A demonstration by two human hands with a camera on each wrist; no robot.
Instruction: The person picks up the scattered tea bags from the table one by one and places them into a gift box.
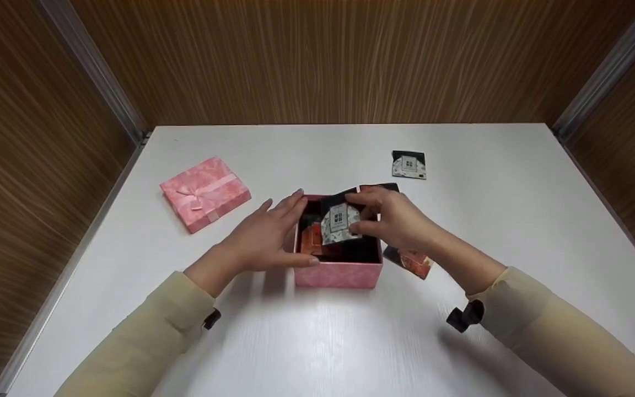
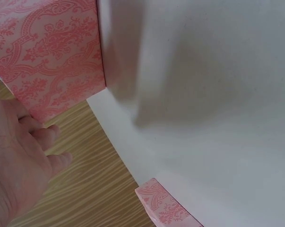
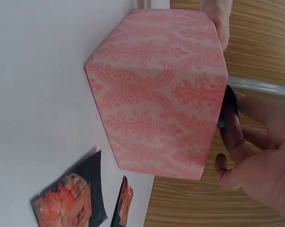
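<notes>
An open pink patterned box (image 1: 338, 274) stands on the white table with a red-and-black sachet (image 1: 312, 240) inside. My left hand (image 1: 265, 234) rests at its left side, fingers extended along the rim and thumb over the front edge. In the left wrist view, this hand (image 2: 21, 156) shows beside the box wall (image 2: 57, 56). Between thumb and fingers, my right hand (image 1: 397, 220) pinches a black-and-white sachet (image 1: 339, 220), tilted over the box opening. From the right wrist, the hand (image 3: 260, 151) is at the rim, with the sachet mostly hidden.
To the left lies a pink lid (image 1: 204, 193) with a ribbon bow. Another black-and-white sachet (image 1: 409, 165) lies at the back right. A red-and-black sachet (image 1: 414, 262) is right of the box, and another dark sachet (image 1: 386, 187) shows behind the right hand.
</notes>
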